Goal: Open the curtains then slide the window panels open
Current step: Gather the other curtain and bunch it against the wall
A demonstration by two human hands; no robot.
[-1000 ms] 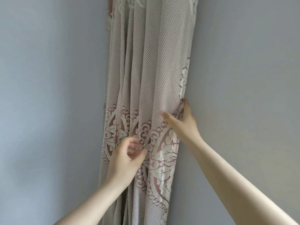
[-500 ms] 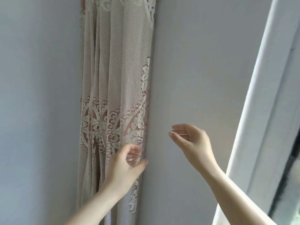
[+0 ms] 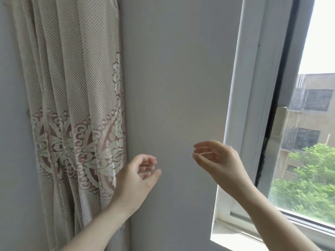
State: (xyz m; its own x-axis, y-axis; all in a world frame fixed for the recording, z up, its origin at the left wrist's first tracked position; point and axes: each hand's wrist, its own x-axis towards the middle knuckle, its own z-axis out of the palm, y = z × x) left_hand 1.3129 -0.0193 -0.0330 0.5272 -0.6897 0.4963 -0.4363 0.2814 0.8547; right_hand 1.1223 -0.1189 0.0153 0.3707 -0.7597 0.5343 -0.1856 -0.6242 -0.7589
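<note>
A beige lace curtain [image 3: 72,91] with a pink and white floral band hangs bunched in the wall corner at the left. My left hand [image 3: 137,178] hovers just right of its edge, fingers loosely curled, holding nothing. My right hand [image 3: 217,160] floats in front of the bare wall, fingers apart and empty, a little left of the white window frame [image 3: 243,98]. The window panel [image 3: 308,160] sits at the right, with a white latch handle [image 3: 281,122] on its left stile. A dark seal runs down between frame and panel.
A plain grey wall [image 3: 172,78] fills the middle between curtain and window. The white sill [image 3: 235,234] runs along the bottom right. Through the glass I see buildings and green trees outside.
My view has swung right, bringing the window into sight. My right hand let go of the curtain edge and moved right; my left hand came off the curtain too.
</note>
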